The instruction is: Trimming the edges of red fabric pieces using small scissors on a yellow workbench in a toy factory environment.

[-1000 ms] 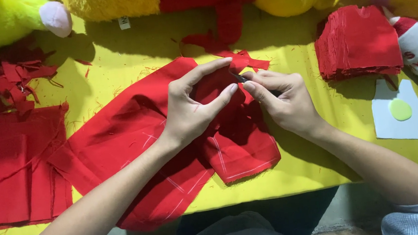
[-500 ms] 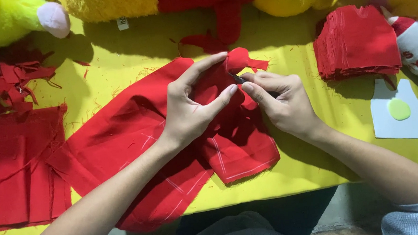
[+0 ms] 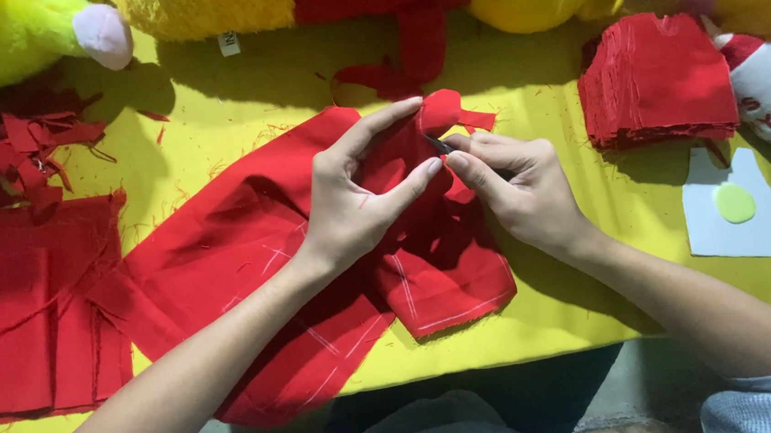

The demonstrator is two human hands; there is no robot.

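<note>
A long piece of red fabric (image 3: pixel 251 254) with white chalk lines lies across the yellow table cover (image 3: pixel 212 111). My left hand (image 3: pixel 357 200) pinches its upper part between thumb and forefinger. My right hand (image 3: pixel 517 192) is closed around a small dark cutting tool (image 3: pixel 439 143), whose tip meets the cloth just beside my left fingertips. A small curled flap of red fabric (image 3: pixel 451 111) stands up above the tool.
A stack of cut red pieces (image 3: pixel 659 80) sits at the right, with a white paper pattern and a green disc (image 3: pixel 735 203) below it. Red scraps (image 3: pixel 32 148) and folded red cloth (image 3: pixel 26 309) lie at the left. Plush toys (image 3: pixel 204 6) line the far edge.
The red flap above the tool has curled up and shifted right a little. Both hands stay in nearly the same place on the fabric.
</note>
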